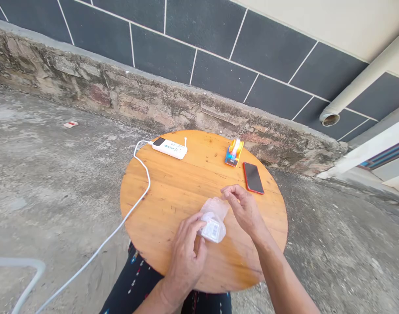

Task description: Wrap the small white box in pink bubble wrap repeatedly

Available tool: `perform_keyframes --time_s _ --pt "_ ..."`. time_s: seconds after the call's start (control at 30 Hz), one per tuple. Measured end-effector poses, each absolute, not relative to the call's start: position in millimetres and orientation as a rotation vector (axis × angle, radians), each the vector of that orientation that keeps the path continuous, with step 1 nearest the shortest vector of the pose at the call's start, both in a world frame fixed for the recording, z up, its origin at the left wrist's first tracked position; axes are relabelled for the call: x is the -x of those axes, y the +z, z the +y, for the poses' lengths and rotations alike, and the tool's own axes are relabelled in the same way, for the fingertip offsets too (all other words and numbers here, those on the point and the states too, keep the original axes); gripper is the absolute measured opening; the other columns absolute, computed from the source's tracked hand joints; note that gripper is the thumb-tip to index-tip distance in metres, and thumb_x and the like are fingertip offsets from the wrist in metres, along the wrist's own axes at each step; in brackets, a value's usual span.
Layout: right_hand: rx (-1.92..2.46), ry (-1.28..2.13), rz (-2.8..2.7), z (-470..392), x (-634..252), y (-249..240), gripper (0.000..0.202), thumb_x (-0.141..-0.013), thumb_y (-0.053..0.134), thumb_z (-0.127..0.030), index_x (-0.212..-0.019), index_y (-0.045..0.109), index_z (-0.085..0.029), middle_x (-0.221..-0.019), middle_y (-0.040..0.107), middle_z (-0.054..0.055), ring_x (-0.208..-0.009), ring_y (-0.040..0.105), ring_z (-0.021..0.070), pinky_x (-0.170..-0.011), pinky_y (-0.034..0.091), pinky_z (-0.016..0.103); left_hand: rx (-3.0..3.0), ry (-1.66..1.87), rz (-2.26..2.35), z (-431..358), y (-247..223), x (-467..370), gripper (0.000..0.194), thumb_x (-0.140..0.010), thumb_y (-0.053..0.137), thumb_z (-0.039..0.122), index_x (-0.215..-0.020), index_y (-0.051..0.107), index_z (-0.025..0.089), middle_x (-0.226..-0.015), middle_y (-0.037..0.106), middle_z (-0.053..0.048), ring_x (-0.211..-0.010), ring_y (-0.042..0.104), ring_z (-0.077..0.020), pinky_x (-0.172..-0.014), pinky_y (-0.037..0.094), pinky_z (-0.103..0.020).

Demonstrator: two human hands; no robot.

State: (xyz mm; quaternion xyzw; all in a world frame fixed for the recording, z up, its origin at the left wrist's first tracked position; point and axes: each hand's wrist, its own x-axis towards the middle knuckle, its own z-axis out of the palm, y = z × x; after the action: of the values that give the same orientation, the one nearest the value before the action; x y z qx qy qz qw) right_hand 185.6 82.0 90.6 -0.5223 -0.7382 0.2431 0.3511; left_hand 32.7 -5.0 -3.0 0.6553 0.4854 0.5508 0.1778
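Observation:
On the round wooden table [160,192] lies a small white labelled packet [211,230] wrapped in clear plastic [216,206]. My left hand [188,246] rests at its left side, fingers apart, with the fingertips touching the wrap. At the upper right of the plastic is my right hand [242,207], its thumb and index finger pinched together. Whether a bit of film or anything else is between those fingertips is too small to make out.
A white device [169,148] with a white cable [121,224] lies at the table's back left. A yellow and blue tape dispenser [234,152] and a red-edged phone [253,178] are at the right. Behind stands a stone-based wall [147,102] with a pipe [359,89].

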Motion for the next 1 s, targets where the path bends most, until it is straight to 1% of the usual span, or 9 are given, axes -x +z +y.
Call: perform_keyframes --time_s 0.13,0.23,0.37,0.47,0.57,0.7,0.8,0.9,1.0 --pt "1.365 0.709 -1.889 99.5 -193.9 86.5 0.022 -0.088 0.048 -0.034 -0.075 0.058 -0.018 -0.087 0.066 0.005 -0.087 0.059 0.0195 -0.079 0.043 0.032 -1.831 1.567 1.352 -8.2 0.1 -31.4 0.035 -0.076 0.044 0.005 -0.107 0.051 0.019 -0.118 0.055 -0.012 -0.112 0.053 -0.0239 -0.093 0.047 -0.042" --pt "1.398 0.707 -1.891 109.5 -198.5 82.7 0.021 -0.086 0.048 -0.031 -0.073 0.058 -0.018 -0.085 0.066 0.005 -0.085 0.059 0.0192 -0.077 0.043 0.031 -1.821 1.561 1.307 -10.6 3.0 -30.6 0.032 -0.075 0.048 0.009 -0.105 0.051 0.019 -0.118 0.055 -0.012 -0.111 0.053 -0.0253 -0.092 0.047 -0.043" --pt "1.437 0.685 -1.914 119.5 -200.8 79.3 0.022 -0.085 0.047 -0.029 -0.069 0.057 -0.019 -0.076 0.064 0.003 -0.08 0.059 0.0181 -0.073 0.042 0.028 -1.776 1.594 1.346 -9.7 3.9 -31.7 0.034 -0.076 0.05 0.011 -0.109 0.05 0.019 -0.113 0.057 -0.011 -0.107 0.056 -0.0246 -0.09 0.048 -0.041" --pt "1.457 0.669 -1.932 127.0 -200.6 76.9 0.021 -0.084 0.047 -0.028 -0.068 0.057 -0.018 -0.073 0.064 0.002 -0.072 0.057 0.0164 -0.066 0.041 0.027 -1.787 1.6 1.38 -7.0 2.4 -33.1 0.036 -0.078 0.049 0.011 -0.113 0.049 0.019 -0.109 0.058 -0.01 -0.105 0.056 -0.0234 -0.089 0.049 -0.039" --pt "1.483 0.642 -1.947 135.0 -199.7 73.1 0.02 -0.082 0.047 -0.027 -0.069 0.058 -0.018 -0.071 0.064 0.002 -0.066 0.054 0.0152 -0.061 0.039 0.025 -1.829 1.596 1.377 -5.9 0.6 -33.3 0.037 -0.078 0.049 0.009 -0.114 0.05 0.019 -0.109 0.058 -0.01 -0.105 0.056 -0.0228 -0.089 0.049 -0.038" --pt "1.523 0.576 -1.939 145.7 -198.7 66.3 0.019 -0.081 0.045 -0.025 -0.068 0.057 -0.018 -0.068 0.063 0.001 -0.062 0.053 0.0144 -0.06 0.037 0.025 -1.826 1.594 1.384 -6.8 0.5 -32.1 0.036 -0.079 0.047 0.007 -0.113 0.05 0.019 -0.106 0.057 -0.009 -0.102 0.056 -0.0216 -0.086 0.05 -0.036" --pt "1.546 0.546 -1.935 151.8 -198.5 60.2 0.018 -0.081 0.044 -0.024 -0.068 0.055 -0.019 -0.066 0.062 0.001 -0.06 0.053 0.0139 -0.059 0.037 0.024 -1.825 1.589 1.378 -7.5 2.3 -31.4 0.033 -0.078 0.046 0.006 -0.108 0.053 0.02 -0.101 0.058 -0.008 -0.096 0.057 -0.0208 -0.081 0.051 -0.033" --pt "1.565 0.523 -1.946 154.4 -199.1 55.1 0.018 -0.08 0.043 -0.023 -0.066 0.054 -0.019 -0.064 0.062 0.0 -0.059 0.054 0.0138 -0.06 0.037 0.024 -1.808 1.583 1.349 -8.3 4.2 -31.1 0.03 -0.074 0.044 0.003 -0.096 0.056 0.019 -0.096 0.056 -0.008 -0.093 0.057 -0.0203 -0.077 0.051 -0.031" --pt "1.598 0.459 -1.941 154.9 -199.9 53.0 0.018 -0.079 0.043 -0.024 -0.065 0.053 -0.02 -0.062 0.061 0.0 -0.059 0.054 0.0144 -0.059 0.036 0.024 -1.778 1.572 1.332 -10.0 4.9 -30.8 0.027 -0.07 0.043 0.002 -0.088 0.056 0.019 -0.099 0.054 -0.008 -0.096 0.056 -0.0212 -0.08 0.05 -0.033"
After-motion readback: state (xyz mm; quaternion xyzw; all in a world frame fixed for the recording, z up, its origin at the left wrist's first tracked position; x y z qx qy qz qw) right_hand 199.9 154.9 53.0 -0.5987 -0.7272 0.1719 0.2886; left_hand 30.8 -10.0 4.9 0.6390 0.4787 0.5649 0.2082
